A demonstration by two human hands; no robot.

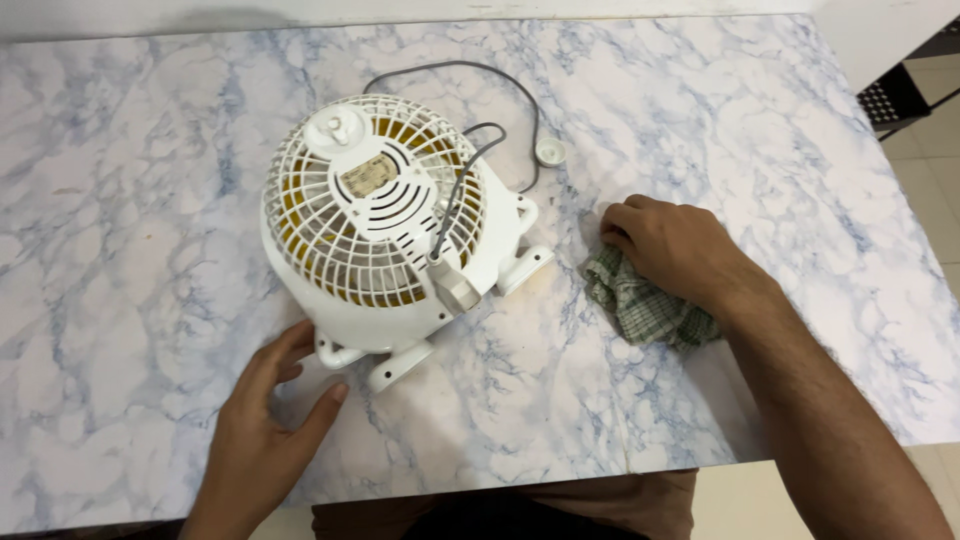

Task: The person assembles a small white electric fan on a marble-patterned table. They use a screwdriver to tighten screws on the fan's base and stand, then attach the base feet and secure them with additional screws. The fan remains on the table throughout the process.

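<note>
A small white table fan [378,215] lies face down on a marble-patterned table [150,180], its rear grille up and yellow blades showing through. Its grey cord [520,95] loops behind it to a round white plug [549,151]. My left hand [268,410] rests flat on the table, fingers apart, just touching the fan's lower left foot. My right hand [672,247] presses down on a green checked cloth [640,308] lying on the table to the right of the fan.
The table's near edge runs along the bottom, its right edge at the far right. Beyond that edge is a tiled floor [930,190] with a dark grated object [893,100].
</note>
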